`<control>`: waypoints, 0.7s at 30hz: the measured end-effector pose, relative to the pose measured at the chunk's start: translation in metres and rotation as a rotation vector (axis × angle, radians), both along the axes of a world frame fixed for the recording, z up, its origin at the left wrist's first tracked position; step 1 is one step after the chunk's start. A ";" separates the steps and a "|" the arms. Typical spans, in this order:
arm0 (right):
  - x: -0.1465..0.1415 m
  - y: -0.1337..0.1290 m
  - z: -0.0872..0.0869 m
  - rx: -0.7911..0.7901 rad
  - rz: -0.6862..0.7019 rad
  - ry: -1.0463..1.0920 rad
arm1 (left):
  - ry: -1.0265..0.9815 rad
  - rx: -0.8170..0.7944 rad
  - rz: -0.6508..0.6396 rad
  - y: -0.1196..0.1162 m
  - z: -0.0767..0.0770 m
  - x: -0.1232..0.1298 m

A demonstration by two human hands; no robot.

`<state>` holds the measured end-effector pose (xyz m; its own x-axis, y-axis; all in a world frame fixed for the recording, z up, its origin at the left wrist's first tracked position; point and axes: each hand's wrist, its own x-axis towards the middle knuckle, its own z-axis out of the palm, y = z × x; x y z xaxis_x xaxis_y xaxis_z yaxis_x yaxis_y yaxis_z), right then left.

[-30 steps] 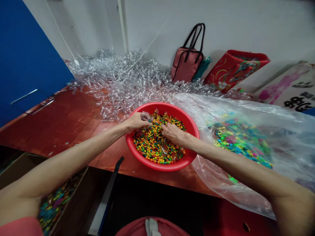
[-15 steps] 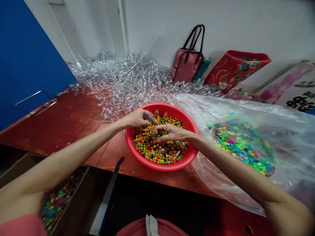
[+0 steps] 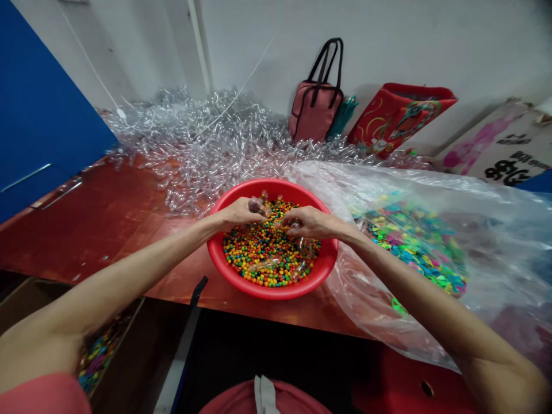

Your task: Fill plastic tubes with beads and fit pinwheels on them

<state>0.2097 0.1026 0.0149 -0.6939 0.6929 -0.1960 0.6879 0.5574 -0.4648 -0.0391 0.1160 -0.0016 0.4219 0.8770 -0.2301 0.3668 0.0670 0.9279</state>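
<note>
A red basin (image 3: pixel 219 261) stands on the table, filled with small multicoloured balls (image 3: pixel 254 259). My left hand (image 3: pixel 241 211) is over the basin's left side, its fingers closed around clear plastic tubes (image 3: pixel 257 205). Just across from it, low over the balls, my right hand (image 3: pixel 311 222) has its fingers curled together. Whatever it holds, if anything, is too small to make out. A few clear tubes (image 3: pixel 269 263) lie among the balls near the front of the basin, and others (image 3: pixel 306 248) lie under my right hand.
Behind the basin spreads a big heap of clear tubes (image 3: pixel 207 135). At right, a clear plastic bag (image 3: pixel 495 230) holds colourful plastic pieces (image 3: pixel 414 244). A pink bag (image 3: pixel 314 112) and a red bag (image 3: pixel 388 123) lean on the wall. An open carton (image 3: pixel 125 351) sits below the table's front edge.
My right hand has lifted slightly from the balls and its fingers have drawn together. My left hand stays closed on the tubes. The whole view has shifted a little.
</note>
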 end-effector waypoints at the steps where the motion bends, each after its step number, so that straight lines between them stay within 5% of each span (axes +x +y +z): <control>1: -0.009 0.001 -0.001 0.083 0.026 -0.134 | -0.013 -0.024 0.032 -0.002 0.005 -0.008; 5: -0.037 0.005 -0.004 0.140 0.049 -0.445 | -0.080 -0.149 0.096 -0.011 0.014 -0.025; 10: -0.028 0.006 -0.001 0.127 0.105 -0.407 | -0.259 -0.236 0.152 -0.016 0.006 -0.030; 14: -0.032 -0.011 -0.006 0.414 0.084 -0.451 | -0.306 -0.185 0.181 -0.017 0.006 -0.031; 21: -0.066 -0.033 -0.032 0.507 0.117 -0.509 | -0.235 -0.028 0.235 -0.022 0.026 -0.043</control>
<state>0.1436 0.0698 -0.0171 -0.6771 0.7112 -0.1890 0.6731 0.7023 0.2318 -0.0817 0.0938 0.0242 0.2534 0.9513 -0.1757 0.1142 0.1509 0.9819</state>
